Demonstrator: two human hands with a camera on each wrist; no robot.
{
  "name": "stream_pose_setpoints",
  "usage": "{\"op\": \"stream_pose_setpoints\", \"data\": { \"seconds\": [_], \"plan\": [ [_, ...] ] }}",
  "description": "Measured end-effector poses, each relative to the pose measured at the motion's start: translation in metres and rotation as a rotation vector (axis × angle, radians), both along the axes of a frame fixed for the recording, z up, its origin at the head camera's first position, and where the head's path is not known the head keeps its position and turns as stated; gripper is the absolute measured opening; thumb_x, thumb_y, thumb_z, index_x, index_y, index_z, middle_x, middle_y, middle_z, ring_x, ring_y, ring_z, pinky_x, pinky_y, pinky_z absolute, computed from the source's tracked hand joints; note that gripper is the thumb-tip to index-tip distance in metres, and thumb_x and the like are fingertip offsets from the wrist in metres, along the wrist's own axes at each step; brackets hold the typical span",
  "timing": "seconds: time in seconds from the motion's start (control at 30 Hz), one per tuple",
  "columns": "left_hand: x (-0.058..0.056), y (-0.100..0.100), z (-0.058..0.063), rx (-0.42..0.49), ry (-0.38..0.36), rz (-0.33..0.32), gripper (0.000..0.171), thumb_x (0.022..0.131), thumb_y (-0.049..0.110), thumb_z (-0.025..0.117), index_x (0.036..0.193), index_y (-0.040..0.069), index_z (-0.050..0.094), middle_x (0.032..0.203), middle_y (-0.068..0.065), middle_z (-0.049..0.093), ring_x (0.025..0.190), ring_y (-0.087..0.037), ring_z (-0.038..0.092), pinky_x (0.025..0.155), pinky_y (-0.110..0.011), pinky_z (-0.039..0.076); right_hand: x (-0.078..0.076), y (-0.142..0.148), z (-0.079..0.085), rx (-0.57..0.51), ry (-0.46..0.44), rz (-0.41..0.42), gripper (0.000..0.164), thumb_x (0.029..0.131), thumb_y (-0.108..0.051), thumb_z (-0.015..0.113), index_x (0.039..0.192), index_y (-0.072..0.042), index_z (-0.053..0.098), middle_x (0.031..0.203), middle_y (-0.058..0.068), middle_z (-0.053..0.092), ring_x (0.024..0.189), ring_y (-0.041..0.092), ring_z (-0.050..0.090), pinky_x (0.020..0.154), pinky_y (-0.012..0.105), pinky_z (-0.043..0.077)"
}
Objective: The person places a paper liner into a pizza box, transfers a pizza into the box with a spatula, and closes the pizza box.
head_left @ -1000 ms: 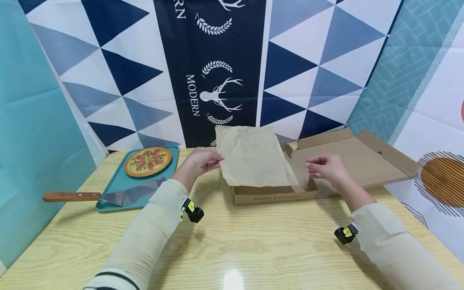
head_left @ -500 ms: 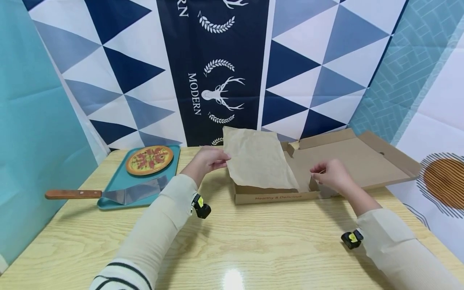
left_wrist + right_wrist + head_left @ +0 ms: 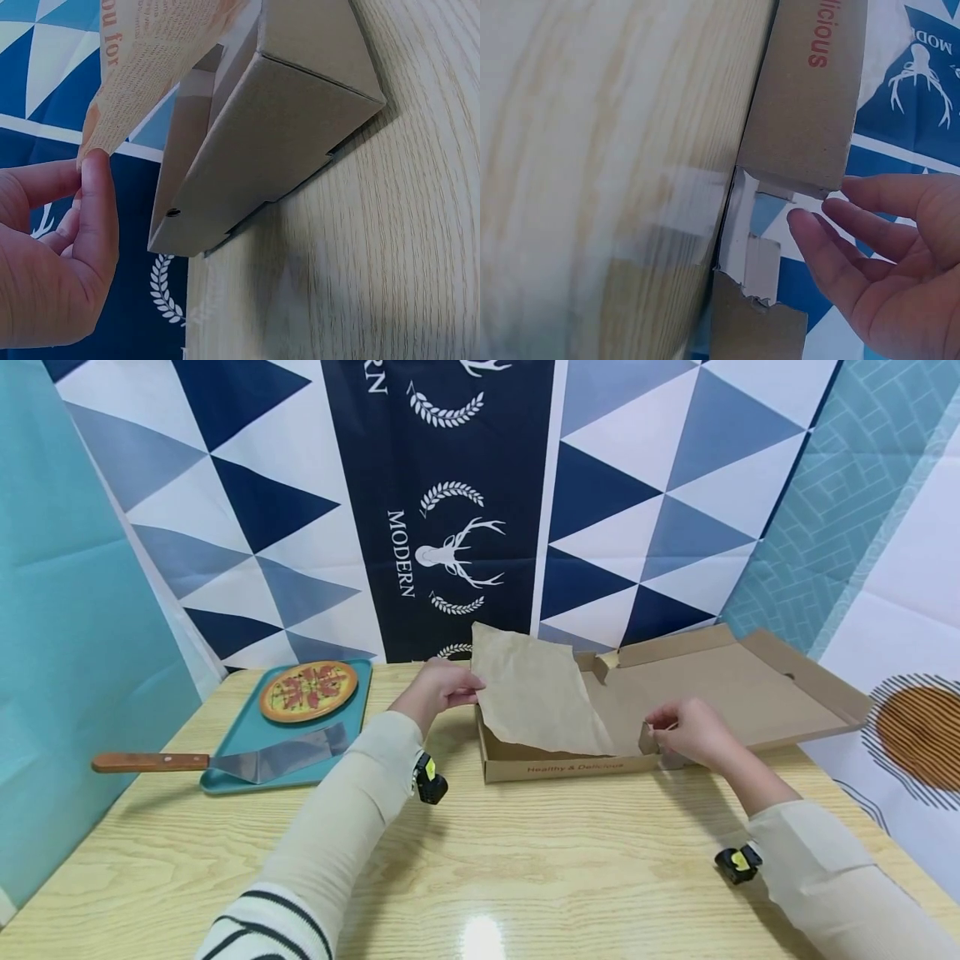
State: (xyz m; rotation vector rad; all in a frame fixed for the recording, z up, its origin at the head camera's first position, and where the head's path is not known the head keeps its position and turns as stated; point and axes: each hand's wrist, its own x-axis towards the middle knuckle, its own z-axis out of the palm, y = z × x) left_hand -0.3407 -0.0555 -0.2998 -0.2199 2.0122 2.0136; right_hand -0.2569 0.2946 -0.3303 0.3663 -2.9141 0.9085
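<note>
My left hand (image 3: 447,687) pinches the left edge of a thin brown sheet of paper (image 3: 532,693) between thumb and fingertips. Printing shows on the underside of the paper (image 3: 154,56) in the left wrist view. The sheet slants over an open cardboard pizza box (image 3: 570,768), its front edge dipping inside the front wall. At the box's front right corner, my right hand (image 3: 693,731) has its fingertips close by a small cardboard flap (image 3: 646,739). In the right wrist view, the fingers of my right hand (image 3: 889,251) are loosely bent, with a gap to the thumb.
The box lid (image 3: 727,693) lies folded back to the right. At the far left, a teal tray (image 3: 243,739) bears a pizza (image 3: 309,692) and the blade of a pizza server (image 3: 150,762), whose wooden handle sticks out over the wooden table (image 3: 555,860). Patterned cloth (image 3: 480,485) hangs behind.
My left hand has shifted right with the paper, and the front edge of the sheet has dropped lower into the box. My right hand has moved slightly down to the corner flap.
</note>
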Motion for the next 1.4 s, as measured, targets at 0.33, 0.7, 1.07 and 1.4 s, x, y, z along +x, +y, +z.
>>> {"op": "stream_pose_setpoints", "data": {
  "seconds": [0.33, 0.7, 1.07, 1.4],
  "plan": [
    [0.001, 0.009, -0.003, -0.055, 0.027, -0.011, 0.021, 0.08, -0.018, 0.065, 0.072, -0.001, 0.055, 0.061, -0.006, 0.056, 0.048, -0.011, 0.055, 0.048, -0.02, 0.052, 0.002, 0.0, -0.005, -0.161, -0.166, 0.002, 0.036, 0.091, 0.006, 0.056, 0.124, 0.019, 0.052, 0.103, 0.033, 0.061, 0.063, 0.023, 0.065, 0.057, 0.035, 0.057],
    [0.002, 0.013, 0.001, -0.23, 0.037, -0.062, 0.019, 0.079, -0.014, 0.066, 0.087, -0.006, 0.052, 0.062, -0.007, 0.052, 0.048, -0.014, 0.055, 0.051, -0.024, 0.055, 0.004, -0.003, -0.006, -0.215, -0.213, 0.015, 0.039, 0.09, 0.011, 0.055, 0.127, 0.021, 0.047, 0.102, 0.034, 0.059, 0.072, 0.023, 0.066, 0.063, 0.039, 0.059],
    [-0.003, 0.022, 0.003, -0.842, 0.164, -0.153, 0.018, 0.078, 0.003, 0.075, 0.066, 0.005, 0.061, 0.052, -0.001, 0.056, 0.042, -0.01, 0.054, 0.064, -0.029, 0.057, 0.003, -0.001, -0.006, -0.194, -0.217, 0.007, 0.04, 0.09, 0.01, 0.057, 0.128, 0.019, 0.047, 0.098, 0.032, 0.061, 0.071, 0.023, 0.067, 0.063, 0.038, 0.059],
    [-0.002, 0.023, -0.002, -1.018, 0.257, -0.155, 0.02, 0.071, 0.003, 0.073, 0.06, 0.009, 0.057, 0.049, 0.001, 0.052, 0.042, -0.012, 0.045, 0.042, -0.023, 0.035, 0.002, 0.0, -0.008, -0.188, -0.212, 0.017, 0.04, 0.09, 0.01, 0.058, 0.128, 0.019, 0.047, 0.097, 0.032, 0.062, 0.071, 0.024, 0.067, 0.063, 0.037, 0.059]
  ]
}}
